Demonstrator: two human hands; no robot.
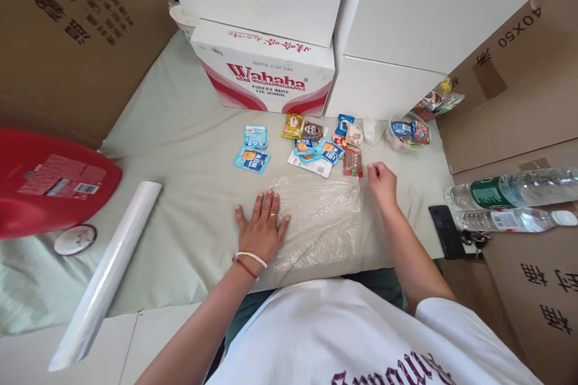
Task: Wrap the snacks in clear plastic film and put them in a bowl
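A crinkled sheet of clear plastic film lies spread on the pale green cloth in front of me. My left hand rests flat at its left edge, fingers spread, holding nothing. Just beyond the film's upper right corner is my right hand, its fingers curled closed; whether anything is inside cannot be seen. Near it lies a brown-red snack packet. Blue snack packets, a yellow packet and several other small ones form a loose pile behind the film. Two blue packets sit apart, left of the pile.
A white-and-red Wahaha carton stands at the back. To the right are a clear tub of snacks, a phone and plastic bottles. A roll of plastic film and a red container lie left.
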